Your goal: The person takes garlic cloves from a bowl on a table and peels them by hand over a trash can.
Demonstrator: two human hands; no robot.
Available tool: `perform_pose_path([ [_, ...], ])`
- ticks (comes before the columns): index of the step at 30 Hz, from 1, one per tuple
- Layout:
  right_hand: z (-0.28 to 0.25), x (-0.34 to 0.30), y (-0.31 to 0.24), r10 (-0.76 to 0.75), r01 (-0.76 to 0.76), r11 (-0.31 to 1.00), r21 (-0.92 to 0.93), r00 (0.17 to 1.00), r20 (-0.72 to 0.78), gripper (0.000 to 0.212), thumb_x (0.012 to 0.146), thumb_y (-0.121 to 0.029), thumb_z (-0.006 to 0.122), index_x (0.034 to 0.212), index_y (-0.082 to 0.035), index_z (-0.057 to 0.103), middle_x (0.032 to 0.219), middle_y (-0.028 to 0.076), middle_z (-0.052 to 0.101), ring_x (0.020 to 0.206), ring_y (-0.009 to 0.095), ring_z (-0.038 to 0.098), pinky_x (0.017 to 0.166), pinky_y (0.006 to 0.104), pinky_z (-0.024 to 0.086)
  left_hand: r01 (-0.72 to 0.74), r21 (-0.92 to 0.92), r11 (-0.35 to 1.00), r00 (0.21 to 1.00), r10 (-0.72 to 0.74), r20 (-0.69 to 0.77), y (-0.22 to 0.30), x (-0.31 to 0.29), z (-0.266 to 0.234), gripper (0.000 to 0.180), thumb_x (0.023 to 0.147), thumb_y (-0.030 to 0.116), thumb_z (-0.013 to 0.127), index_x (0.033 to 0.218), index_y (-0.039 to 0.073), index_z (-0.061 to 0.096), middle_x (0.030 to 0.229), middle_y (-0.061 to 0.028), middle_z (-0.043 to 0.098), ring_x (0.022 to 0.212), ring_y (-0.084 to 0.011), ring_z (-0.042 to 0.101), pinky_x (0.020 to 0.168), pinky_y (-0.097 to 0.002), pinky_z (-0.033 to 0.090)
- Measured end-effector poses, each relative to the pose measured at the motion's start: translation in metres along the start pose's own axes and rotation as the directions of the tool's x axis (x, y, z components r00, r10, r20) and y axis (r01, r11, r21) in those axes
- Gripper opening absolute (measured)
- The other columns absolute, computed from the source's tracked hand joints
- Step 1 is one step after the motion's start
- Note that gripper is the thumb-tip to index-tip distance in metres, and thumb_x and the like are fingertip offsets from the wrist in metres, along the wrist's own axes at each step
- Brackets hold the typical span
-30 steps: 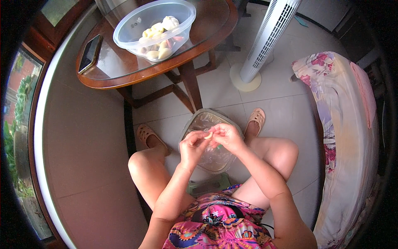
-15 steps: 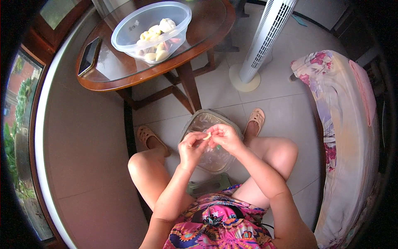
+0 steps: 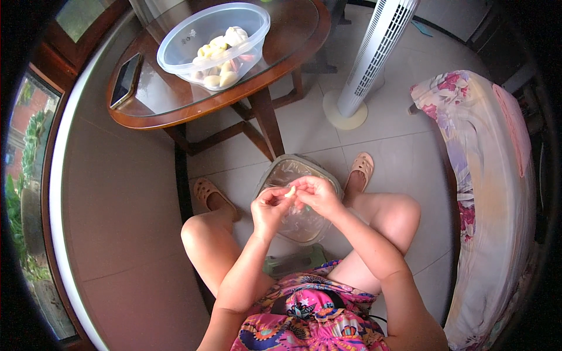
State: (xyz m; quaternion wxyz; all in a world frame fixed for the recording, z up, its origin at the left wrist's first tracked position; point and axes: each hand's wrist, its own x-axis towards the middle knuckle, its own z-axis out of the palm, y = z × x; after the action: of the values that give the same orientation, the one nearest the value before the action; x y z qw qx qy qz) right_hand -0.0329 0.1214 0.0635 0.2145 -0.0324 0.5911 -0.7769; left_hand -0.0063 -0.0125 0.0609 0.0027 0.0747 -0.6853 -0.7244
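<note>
A small pale garlic clove (image 3: pixel 290 192) is pinched between the fingertips of my left hand (image 3: pixel 270 206). From the other side, my right hand (image 3: pixel 318 194) has its fingers closed at the same clove, its thumb and forefinger touching it. Both hands are over a bin (image 3: pixel 310 235) lined with clear plastic that stands on the floor between my feet. On the table at the upper left, a clear plastic bowl (image 3: pixel 170 57) holds several peeled cloves (image 3: pixel 220 77) and a whole garlic bulb (image 3: pixel 236 36).
The oval wooden table (image 3: pixel 153 121) has a glass top, with a phone (image 3: pixel 126 81) near its left edge. Beyond the bin stands a white tower fan (image 3: pixel 370 64). A flowered cloth (image 3: pixel 477 134) covers a seat on the right. Something green (image 3: pixel 295 260) lies behind the bin, near my lap.
The clove has turned slightly between my fingertips and my fingers have shifted a little. The bowl, bin and table stay where they were.
</note>
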Motion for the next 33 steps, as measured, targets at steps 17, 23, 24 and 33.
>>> perform_pose_path([
  [17, 0.002, -0.001, -0.002, 0.010, -0.014, 0.999, -0.030, 0.994, -0.113, 0.008, 0.076, -0.006, 0.051, 0.076, 0.002, 0.050, 0.068, 0.007, 0.054, 0.058, 0.011, 0.054, 0.050, 0.0200, 0.045, -0.267, 0.206, 0.942, 0.959, 0.280, -0.037, -0.010, 0.000, 0.002, 0.012, 0.064, -0.005, 0.061, 0.073, -0.001, 0.053, 0.085, -0.0062, 0.052, 0.073, -0.0108, 0.052, 0.063, -0.0208, 0.045],
  [23, 0.000, 0.000, 0.001, 0.004, -0.007, 1.000, -0.025, 0.995, -0.104, 0.007, 0.075, -0.005, 0.051, 0.075, 0.002, 0.050, 0.068, 0.005, 0.054, 0.057, 0.010, 0.053, 0.050, 0.0194, 0.044, -0.272, 0.225, 0.936, 0.957, 0.287, -0.040, -0.011, 0.000, 0.003, 0.012, 0.064, -0.005, 0.061, 0.073, -0.002, 0.053, 0.084, -0.0067, 0.053, 0.073, -0.0117, 0.053, 0.064, -0.0217, 0.045],
  [24, 0.001, 0.000, 0.001, 0.003, -0.006, 0.999, -0.034, 0.994, -0.106, 0.007, 0.076, -0.005, 0.051, 0.075, 0.002, 0.050, 0.068, 0.005, 0.054, 0.057, 0.010, 0.053, 0.050, 0.0193, 0.044, -0.243, 0.205, 0.948, 0.965, 0.257, -0.047, -0.012, 0.000, 0.003, 0.013, 0.064, -0.006, 0.060, 0.073, -0.002, 0.052, 0.084, -0.0071, 0.053, 0.073, -0.0119, 0.053, 0.065, -0.0221, 0.045],
  [33, 0.000, 0.000, 0.003, 0.028, -0.021, 0.996, 0.086, 0.996, -0.084, 0.008, 0.076, -0.006, 0.049, 0.074, 0.001, 0.049, 0.067, 0.006, 0.053, 0.057, 0.009, 0.052, 0.050, 0.0194, 0.044, 0.165, -0.287, 0.944, 0.985, -0.174, -0.005, -0.009, 0.001, 0.001, 0.013, 0.067, -0.006, 0.058, 0.077, -0.001, 0.052, 0.082, -0.0077, 0.056, 0.073, -0.0121, 0.053, 0.068, -0.0226, 0.043],
])
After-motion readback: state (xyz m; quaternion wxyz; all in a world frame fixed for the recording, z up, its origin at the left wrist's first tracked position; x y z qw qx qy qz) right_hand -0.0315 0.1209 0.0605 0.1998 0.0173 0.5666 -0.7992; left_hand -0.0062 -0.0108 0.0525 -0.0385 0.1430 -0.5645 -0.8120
